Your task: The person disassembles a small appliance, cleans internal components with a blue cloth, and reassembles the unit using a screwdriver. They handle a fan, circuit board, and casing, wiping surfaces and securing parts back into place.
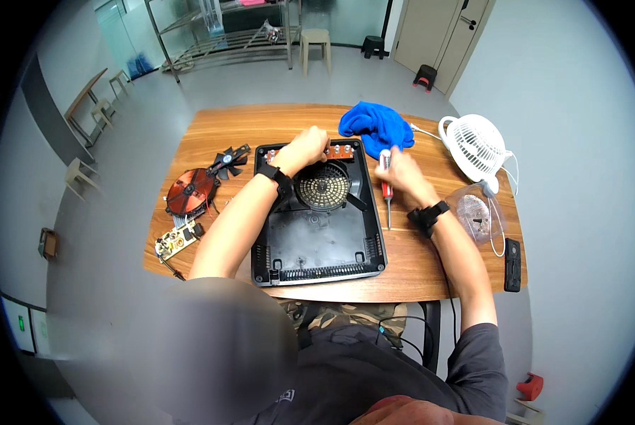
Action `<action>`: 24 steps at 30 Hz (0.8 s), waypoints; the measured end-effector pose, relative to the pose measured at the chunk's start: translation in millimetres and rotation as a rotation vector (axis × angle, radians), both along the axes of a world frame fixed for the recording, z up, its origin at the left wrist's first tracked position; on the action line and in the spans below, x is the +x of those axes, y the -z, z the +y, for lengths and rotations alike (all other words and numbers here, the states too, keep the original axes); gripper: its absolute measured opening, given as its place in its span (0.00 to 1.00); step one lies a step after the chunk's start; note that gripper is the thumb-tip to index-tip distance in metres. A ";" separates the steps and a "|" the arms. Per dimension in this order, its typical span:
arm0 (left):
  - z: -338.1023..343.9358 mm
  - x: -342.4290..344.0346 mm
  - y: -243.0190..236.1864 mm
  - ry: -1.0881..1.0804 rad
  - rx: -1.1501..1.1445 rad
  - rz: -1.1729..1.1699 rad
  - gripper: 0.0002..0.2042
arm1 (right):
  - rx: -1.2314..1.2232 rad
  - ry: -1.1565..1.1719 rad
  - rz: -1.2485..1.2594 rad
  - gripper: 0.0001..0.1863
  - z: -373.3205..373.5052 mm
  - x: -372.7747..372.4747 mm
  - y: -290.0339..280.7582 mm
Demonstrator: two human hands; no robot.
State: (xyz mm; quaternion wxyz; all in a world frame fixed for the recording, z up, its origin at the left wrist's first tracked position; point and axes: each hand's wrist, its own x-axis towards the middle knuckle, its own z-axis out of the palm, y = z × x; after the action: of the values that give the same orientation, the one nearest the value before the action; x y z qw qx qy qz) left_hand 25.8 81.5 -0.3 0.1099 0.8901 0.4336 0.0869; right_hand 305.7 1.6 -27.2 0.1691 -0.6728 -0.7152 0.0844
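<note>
A black plastic appliance housing [317, 234], opened and emptied, is seen lying flat near the front edge of a wooden table [416, 273], directly before the seated person. The left hand [304, 149] is rested on the far rim of the housing, its fingers curled down over a brown circuit strip [338, 151] fitted along that edge; whether the strip is actually pinched cannot be told. A round vent grille [322, 186] is set into the housing just below that hand. The right hand [400, 170] is closed around a screwdriver [387, 193] with a red-and-white handle, held upright just beside the right edge of the housing, its thin shaft pointed down toward the tabletop. Black bands are worn on both wrists.

A crumpled blue cloth [376, 125] is laid at the far side of the table, just behind the right hand. To the left of the housing, a copper coil disc [190, 192], a small black fan [229, 161] and a green circuit board [176, 241] are spread out. On the right, a white desk fan [475, 146], a clear plastic bag [477, 214] and a black phone [513, 264] are placed well apart from the housing.
</note>
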 end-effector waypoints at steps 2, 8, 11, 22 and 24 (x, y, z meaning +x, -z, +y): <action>-3.0 1.1 -6.4 -0.016 -0.033 0.027 0.17 | 0.088 -0.044 0.039 0.30 2.6 -2.8 -47.3; -1.3 4.7 -10.2 -0.029 -0.049 0.058 0.17 | 0.284 -0.118 0.167 0.22 7.7 -38.6 -166.9; -0.2 5.1 -11.1 -0.023 -0.053 0.031 0.17 | 0.409 -0.222 0.239 0.21 17.9 -57.1 -157.5; -3.6 3.7 -10.7 -0.053 -0.057 0.014 0.17 | 0.450 -0.273 0.250 0.17 26.9 -82.7 -132.0; -5.5 4.2 -15.6 -0.054 -0.082 0.004 0.17 | 0.449 -0.273 0.247 0.17 26.6 -80.3 -130.8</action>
State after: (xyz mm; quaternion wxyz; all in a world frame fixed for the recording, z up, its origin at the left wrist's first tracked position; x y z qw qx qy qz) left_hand 30.0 76.0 15.3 0.1430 0.8730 0.4611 0.0702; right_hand 225.4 28.3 103.6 0.3865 -0.5009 -0.7739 0.0273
